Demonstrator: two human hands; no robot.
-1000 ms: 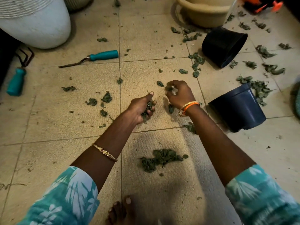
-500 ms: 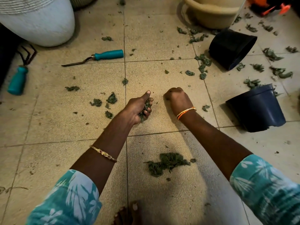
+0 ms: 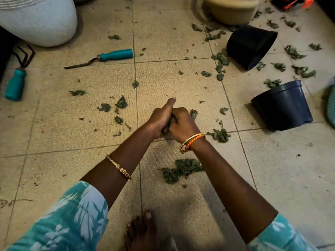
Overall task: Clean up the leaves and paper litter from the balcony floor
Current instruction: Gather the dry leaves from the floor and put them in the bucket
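Head view, the only one: left hand (image 3: 160, 119) and right hand (image 3: 182, 123) pressed together knuckle to knuckle above the beige tiled balcony floor (image 3: 181, 84); both grips curled tight round a wad of crumpled dark green leaves (image 3: 167, 125), only a sliver of it showing between the fingers, left thumb pointing forward. Task litter lies all round the grip: a gathered heap of green leaves (image 3: 182, 170) just behind it toward the body, a smaller clump (image 3: 219, 134) beside the right wrist, loose scraps (image 3: 120, 103) off to the left. Step in hand looks like passing leaves from one grip to the other; best done low and closed so nothing spills. Room: bare tile ahead is open; a tipped dark blue plastic pot (image 3: 284, 105) and a tipped black plastic pot (image 3: 250, 45) bound the right side, a teal-handled trowel (image 3: 101, 57) lies well ahead-left.
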